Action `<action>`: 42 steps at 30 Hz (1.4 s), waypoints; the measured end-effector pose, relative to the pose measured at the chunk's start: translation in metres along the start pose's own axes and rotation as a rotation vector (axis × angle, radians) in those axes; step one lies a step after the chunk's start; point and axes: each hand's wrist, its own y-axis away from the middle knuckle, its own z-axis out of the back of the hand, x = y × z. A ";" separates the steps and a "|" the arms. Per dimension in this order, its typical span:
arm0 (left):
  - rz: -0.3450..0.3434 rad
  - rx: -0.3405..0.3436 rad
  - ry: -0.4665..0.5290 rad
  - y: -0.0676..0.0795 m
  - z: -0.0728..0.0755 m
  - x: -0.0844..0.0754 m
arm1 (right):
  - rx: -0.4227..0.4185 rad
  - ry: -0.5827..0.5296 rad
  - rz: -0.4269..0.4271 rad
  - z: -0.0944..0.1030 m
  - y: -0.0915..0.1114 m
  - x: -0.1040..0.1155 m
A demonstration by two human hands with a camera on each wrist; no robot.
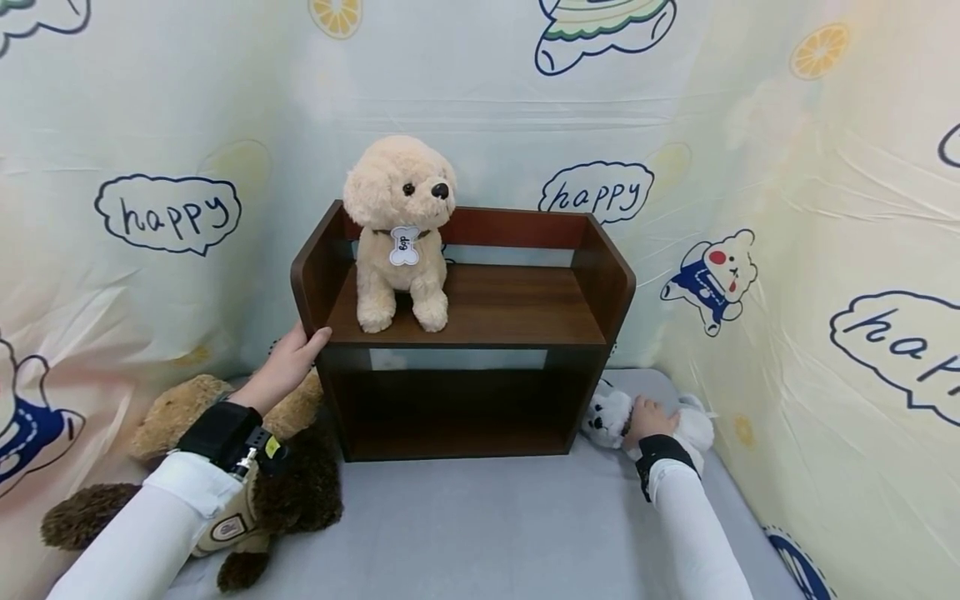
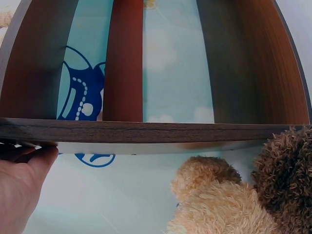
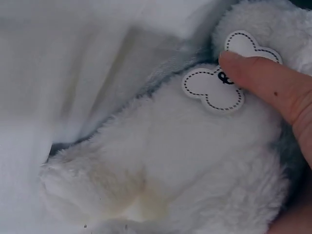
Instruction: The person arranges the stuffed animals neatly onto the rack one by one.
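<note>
Your right hand [image 1: 651, 421] is gripping white dog [image 1: 692, 432], lying right of shelf [image 1: 517, 308], thumb pressing tag [image 3: 210, 91]; pulling by tag may be tearing it; left hand [image 1: 281, 371] is touching shelf's left side, grip unclear; pushing there could be toppling cream dog [image 1: 397, 192].

We stretch both arms [image 1: 697, 529] forward, well apart; our left hand [image 1: 281, 367] sits higher, thumb extended, while our right hand [image 1: 651, 418] grips, lower.
</note>
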 end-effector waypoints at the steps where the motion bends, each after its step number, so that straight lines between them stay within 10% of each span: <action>1: 0.002 -0.001 -0.003 0.000 0.000 0.000 | -0.001 0.010 0.004 -0.002 0.000 0.000; 42: 0.008 0.001 -0.015 0.001 0.001 -0.004 | 0.051 0.093 0.250 0.019 0.030 -0.025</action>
